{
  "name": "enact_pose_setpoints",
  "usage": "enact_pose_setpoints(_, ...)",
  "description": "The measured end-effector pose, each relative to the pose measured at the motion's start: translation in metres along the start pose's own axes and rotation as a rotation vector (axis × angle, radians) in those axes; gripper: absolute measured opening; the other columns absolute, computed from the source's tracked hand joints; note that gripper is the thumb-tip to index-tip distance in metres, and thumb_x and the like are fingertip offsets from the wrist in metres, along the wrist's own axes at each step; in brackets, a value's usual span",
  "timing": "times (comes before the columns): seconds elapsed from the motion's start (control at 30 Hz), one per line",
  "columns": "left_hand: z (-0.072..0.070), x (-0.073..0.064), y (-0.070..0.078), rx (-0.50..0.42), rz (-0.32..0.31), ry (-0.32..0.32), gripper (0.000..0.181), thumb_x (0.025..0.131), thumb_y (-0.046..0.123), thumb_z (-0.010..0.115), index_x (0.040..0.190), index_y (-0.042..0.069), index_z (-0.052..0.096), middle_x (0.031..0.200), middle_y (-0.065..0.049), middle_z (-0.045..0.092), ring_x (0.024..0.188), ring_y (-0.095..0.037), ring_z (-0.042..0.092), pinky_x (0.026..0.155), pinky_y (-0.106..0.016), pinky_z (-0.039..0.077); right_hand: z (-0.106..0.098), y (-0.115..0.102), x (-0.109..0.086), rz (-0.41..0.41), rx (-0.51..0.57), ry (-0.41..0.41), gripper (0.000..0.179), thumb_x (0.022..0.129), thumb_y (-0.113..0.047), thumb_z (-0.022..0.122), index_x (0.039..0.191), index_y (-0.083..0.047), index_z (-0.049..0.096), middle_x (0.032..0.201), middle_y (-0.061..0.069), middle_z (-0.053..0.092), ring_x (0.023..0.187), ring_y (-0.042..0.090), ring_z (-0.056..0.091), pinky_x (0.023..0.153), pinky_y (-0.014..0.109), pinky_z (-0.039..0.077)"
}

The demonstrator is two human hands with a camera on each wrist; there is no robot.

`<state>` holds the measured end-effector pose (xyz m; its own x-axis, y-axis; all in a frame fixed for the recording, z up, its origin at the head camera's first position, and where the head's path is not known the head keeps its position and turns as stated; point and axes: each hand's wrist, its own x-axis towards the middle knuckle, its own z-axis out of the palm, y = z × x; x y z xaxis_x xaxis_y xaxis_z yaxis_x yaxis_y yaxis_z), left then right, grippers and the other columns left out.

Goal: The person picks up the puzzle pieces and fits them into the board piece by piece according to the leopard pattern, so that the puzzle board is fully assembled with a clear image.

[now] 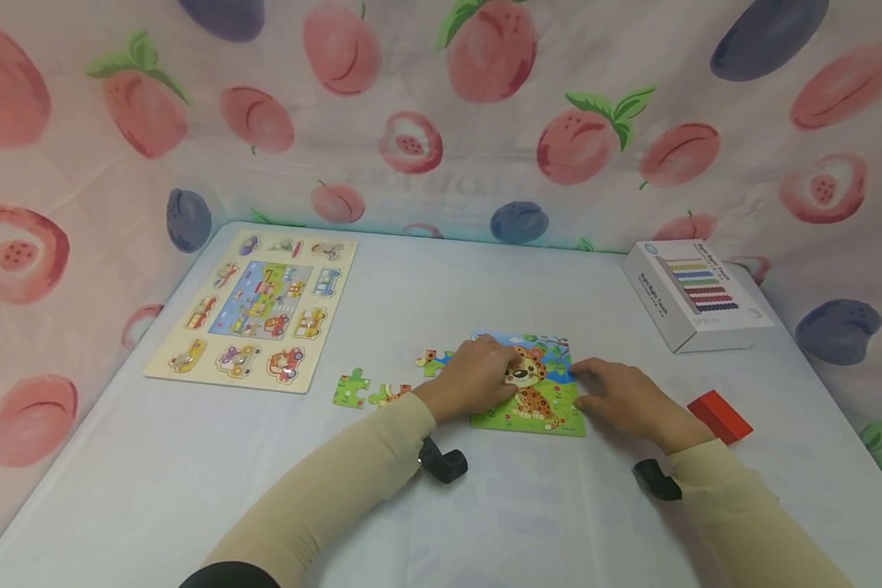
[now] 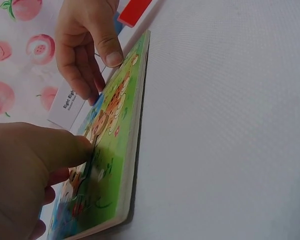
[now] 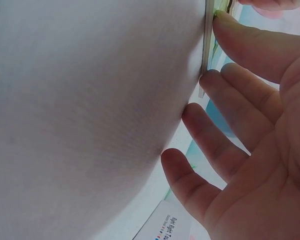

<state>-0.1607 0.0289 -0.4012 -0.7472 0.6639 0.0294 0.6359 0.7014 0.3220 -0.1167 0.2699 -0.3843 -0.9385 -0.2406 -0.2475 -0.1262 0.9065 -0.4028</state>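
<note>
We have our left hand (image 1: 478, 374) palm down over the leopard jigsaw (image 1: 538, 412); our right hand (image 1: 621, 398) at its right edge, fingers (image 3: 216, 145) apart.

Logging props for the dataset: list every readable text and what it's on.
"Right Right Tou", cut off in the right wrist view: white cardboard box.
Smaller print on the box: too small to read.
Faint lettering on fruit-print backdrop: too faint to read.

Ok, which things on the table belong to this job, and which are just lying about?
In the job:
leopard puzzle, left hand on it, right hand at its edge
loose puzzle pieces, similarly patterned

Apparently just lying about:
vehicle board
white box
red block
</note>
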Motion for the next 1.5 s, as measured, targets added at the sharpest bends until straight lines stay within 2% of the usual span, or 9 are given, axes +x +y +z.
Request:
enact_pose_setpoints(0.27,0.0024,0.0021,-0.0002,-0.050,0.014,0.002,0.039,0.093,0.030,0.071,0.128,0.012,0.067,0.121,0.000,0.068,0.115,-0.022,0.057,0.096,-0.037,0.046,-0.0002,-0.0021,-0.0014,0.002,-0.001,-0.001,0.055,0.090,-0.019,0.075,0.138,-0.002,0.055,0.142,0.026,0.050,0.133,0.051,0.041,0.104,0.066,0.034)
enact_pose_setpoints(0.53,0.0037,0.0025,0.0024,-0.079,0.029,0.004,0.037,0.093,0.029,0.072,0.124,0.012,0.068,0.114,0.002,0.069,0.110,-0.020,0.058,0.090,-0.034,0.047,0.0011,-0.0026,-0.0018,-0.004,0.005,0.009,0.055,0.090,-0.019,0.075,0.138,-0.001,0.056,0.142,0.026,0.051,0.132,0.050,0.041,0.105,0.065,0.034)
enact_pose_setpoints(0.77,0.0053,0.0022,0.0026,-0.075,0.028,0.012,0.027,0.092,0.032,0.073,0.112,0.014,0.070,0.094,0.007,0.065,0.099,-0.018,0.057,0.077,-0.032,0.046,0.0015,-0.0023,-0.0017,-0.005,0.001,0.003,0.053,0.090,-0.018,0.073,0.137,-0.001,0.056,0.142,0.026,0.051,0.133,0.050,0.042,0.105,0.065,0.034)
enact_pose_setpoints(0.93,0.0065,0.0032,0.0033,-0.072,0.011,0.008,0.031,0.091,0.038,0.074,0.110,0.015,0.070,0.092,0.009,0.064,0.096,-0.016,0.056,0.076,-0.032,0.045,0.0012,-0.0022,-0.0022,-0.016,-0.003,0.009,0.052,0.090,-0.017,0.073,0.137,-0.002,0.056,0.141,0.025,0.052,0.132,0.049,0.042,0.105,0.065,0.034)
enact_pose_setpoints(1.17,0.0080,0.0048,0.0049,-0.078,0.018,0.023,0.030,0.089,0.043,0.074,0.086,0.015,0.063,0.072,0.005,0.054,0.075,-0.014,0.048,0.061,-0.027,0.036,0.0000,-0.0013,-0.0029,-0.030,-0.009,0.021,0.052,0.090,-0.017,0.074,0.136,-0.001,0.057,0.140,0.026,0.053,0.131,0.050,0.043,0.104,0.065,0.035)
enact_pose_setpoints(1.27,0.0085,0.0051,0.0054,-0.084,0.008,0.023,0.030,0.089,0.043,0.074,0.096,0.015,0.066,0.081,0.007,0.059,0.080,-0.013,0.051,0.066,-0.026,0.041,0.0002,-0.0013,-0.0019,-0.033,-0.006,0.021,0.051,0.090,-0.018,0.074,0.135,-0.002,0.057,0.140,0.026,0.053,0.131,0.050,0.043,0.104,0.065,0.035)
enact_pose_setpoints(1.4,0.0077,0.0060,0.0061,-0.099,0.000,0.023,0.040,0.088,0.041,0.076,0.114,0.012,0.068,0.097,0.006,0.065,0.092,-0.014,0.057,0.078,-0.028,0.046,0.0002,-0.0011,-0.0017,-0.033,-0.004,0.025,0.052,0.090,-0.020,0.074,0.136,-0.002,0.057,0.140,0.026,0.053,0.131,0.050,0.043,0.104,0.065,0.035)
enact_pose_setpoints(1.5,0.0073,0.0063,0.0054,-0.116,0.009,0.023,0.034,0.088,0.039,0.076,0.107,0.012,0.068,0.090,0.005,0.063,0.087,-0.014,0.055,0.074,-0.027,0.045,0.0006,-0.0006,-0.0020,-0.027,-0.003,0.029,0.052,0.090,-0.019,0.073,0.136,-0.001,0.057,0.141,0.026,0.052,0.132,0.050,0.043,0.104,0.065,0.034)
